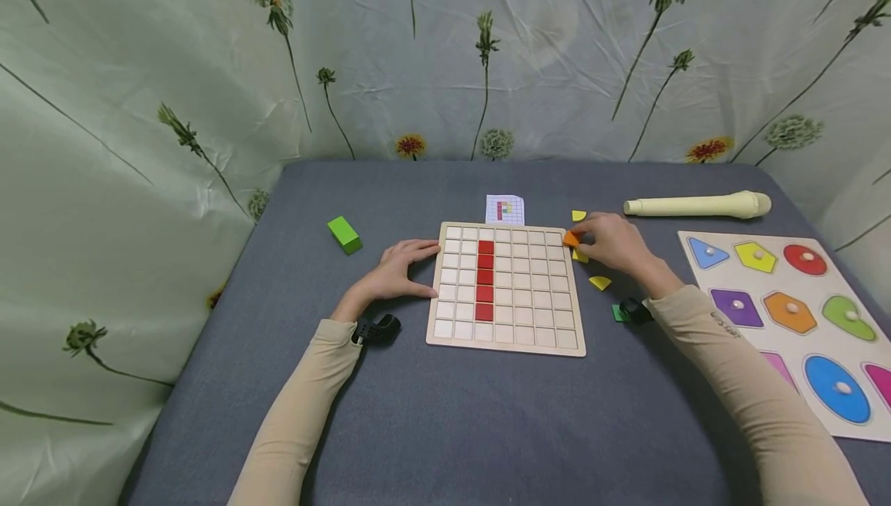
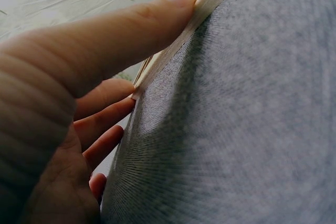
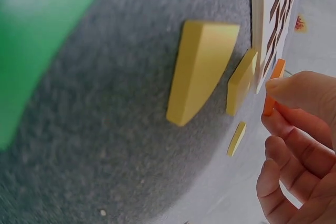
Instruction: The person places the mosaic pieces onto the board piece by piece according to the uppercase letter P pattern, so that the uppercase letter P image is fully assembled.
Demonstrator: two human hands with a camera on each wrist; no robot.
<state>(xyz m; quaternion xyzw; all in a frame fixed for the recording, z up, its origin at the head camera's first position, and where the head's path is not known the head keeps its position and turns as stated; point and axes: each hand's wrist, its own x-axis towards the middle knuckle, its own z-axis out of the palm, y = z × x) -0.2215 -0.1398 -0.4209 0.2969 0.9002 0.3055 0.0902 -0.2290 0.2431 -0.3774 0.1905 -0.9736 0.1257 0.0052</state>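
Note:
A wooden grid board [image 1: 515, 336] lies flat, with several red squares [image 1: 484, 275] in one column. My left hand [image 1: 393, 272] is at its left side; in the left wrist view the thumb and fingertips touch the board's edge [image 2: 210, 6], fingers fairly straight. Beside the board's upper right corner, my right hand [image 1: 616, 243] pinches a small orange piece [image 3: 274, 87] between thumb and fingers. Near that hand lie yellow pieces, among them a curved one [image 3: 202, 66] and a smaller one [image 3: 241, 82]. A green piece [image 1: 619, 313] lies partly hidden by the right wrist.
A small printed grid card [image 1: 504, 210] lies behind the board. A green block [image 1: 344, 234] is at left. A cream microphone-shaped object [image 1: 696, 205] lies at the back right, above a knobbed shape puzzle [image 1: 762, 309]. A patterned curtain hangs behind the table.

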